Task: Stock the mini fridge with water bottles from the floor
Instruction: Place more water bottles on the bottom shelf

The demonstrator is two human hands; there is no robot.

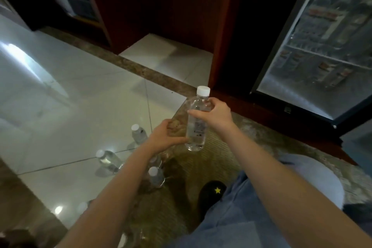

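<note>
A clear water bottle (196, 125) with a white cap is held upright in mid-air at the centre of the head view. My right hand (216, 113) grips it around the shoulder, just below the cap. My left hand (166, 137) is beside the bottle's lower part, fingers loosely curled, thumb near or touching its base. Several more water bottles stand on the floor below my left arm, among them one (138, 134), another (107, 160) and a third (156, 176). The mini fridge (314, 50) stands open at the upper right, with bottles on its shelves.
A dark red wooden cabinet (221, 36) stands left of the fridge, with an open niche at floor level. A brown stone strip crosses the white floor tiles (80, 94). My knee in blue jeans and a black shoe with a yellow star (213, 190) are at the lower right.
</note>
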